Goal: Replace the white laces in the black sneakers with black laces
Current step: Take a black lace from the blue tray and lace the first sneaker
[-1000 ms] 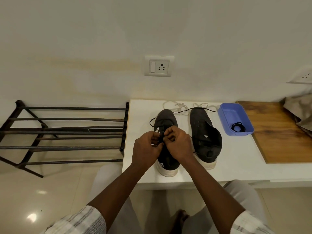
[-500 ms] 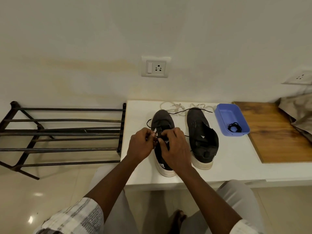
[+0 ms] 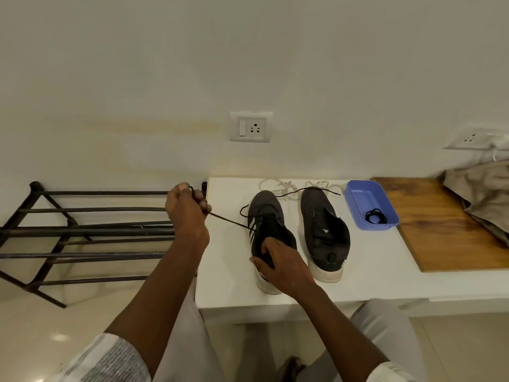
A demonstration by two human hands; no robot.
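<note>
Two black sneakers sit side by side on a white table [image 3: 385, 271], toes toward the wall. The left sneaker [image 3: 268, 224] has white side stripes and stands toward the table's left half; the right sneaker [image 3: 325, 230] is just beside it, toward the middle.

The left hand [image 3: 187, 213] is raised past the table's left edge, over a dark metal rack [image 3: 82, 232]. Its fingers are closed in a fist around a black lace [image 3: 228, 221], which runs taut from the fist to the left sneaker's eyelets. The lace's other end loops out by the toe and trails across toward the right sneaker's toe.

The right hand [image 3: 281, 264] rests on the heel end of the left sneaker, fingers curled down over the collar, thumb at the side, gripping it.

White laces [image 3: 278, 186] lie loose at the back edge of the table, behind both toes.

A blue tray [image 3: 358, 194] sits near the back edge, right of the right sneaker, with a coiled black lace [image 3: 375, 216] inside it. A wooden board [image 3: 440, 230] covers the table's right end, with tan cloth [image 3: 484, 194] on its far right corner. A wall socket [image 3: 251, 126] is above the sneakers.
</note>
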